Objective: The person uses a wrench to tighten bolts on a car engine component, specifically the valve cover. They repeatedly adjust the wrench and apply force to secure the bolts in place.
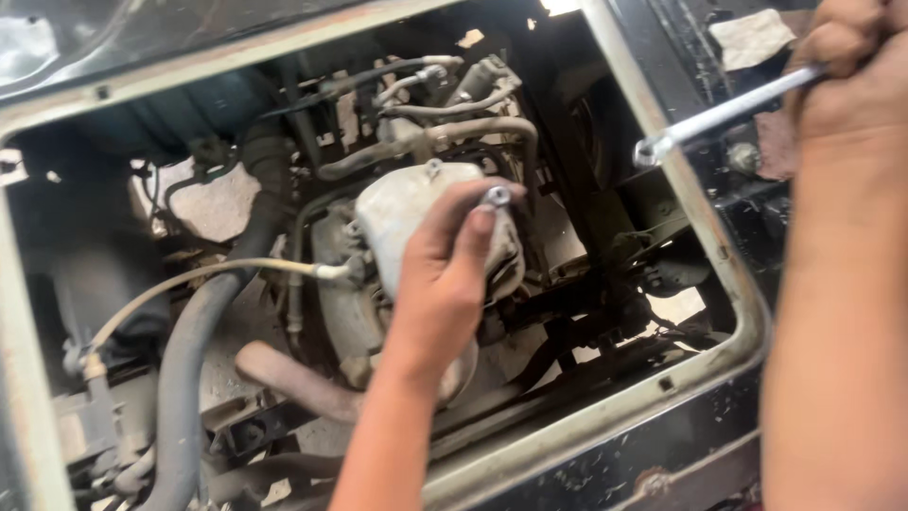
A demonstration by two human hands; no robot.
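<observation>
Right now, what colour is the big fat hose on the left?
Dark grey, the big hose, seen in the head view.

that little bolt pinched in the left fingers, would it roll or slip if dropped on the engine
Likely yes. The bolt looks small, round and metallic, so it would probably roll. The left hand holds it only at the fingertips, above the grimy engine cover with dark gaps around.

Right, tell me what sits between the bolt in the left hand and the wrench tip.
In the head view, between the bolt in the left hand and the wrench tip stand a dark engine-bay gap and the opening's pale metal frame.
</observation>
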